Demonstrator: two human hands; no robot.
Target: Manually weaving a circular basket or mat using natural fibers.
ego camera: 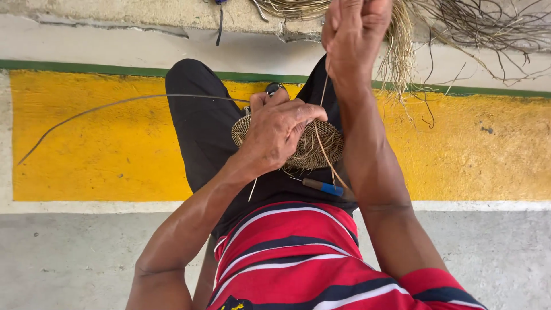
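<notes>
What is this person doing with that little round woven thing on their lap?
A seated person is weaving a small round basket base on their lap. The left hand grips the woven disc, while the right hand is raised, pulling a thin straw-coloured strand up from it. A blue-handled tool lies on the lap, and a bundle of loose fibres lies on the floor ahead.

Round woven disc (310,146), tan and tightly coiled, sits tilted on the black-trousered lap (201,126); a thin pale strand (324,92) rises taut from it, another long dark strand (115,104) trailing sideways off the lap.
</notes>
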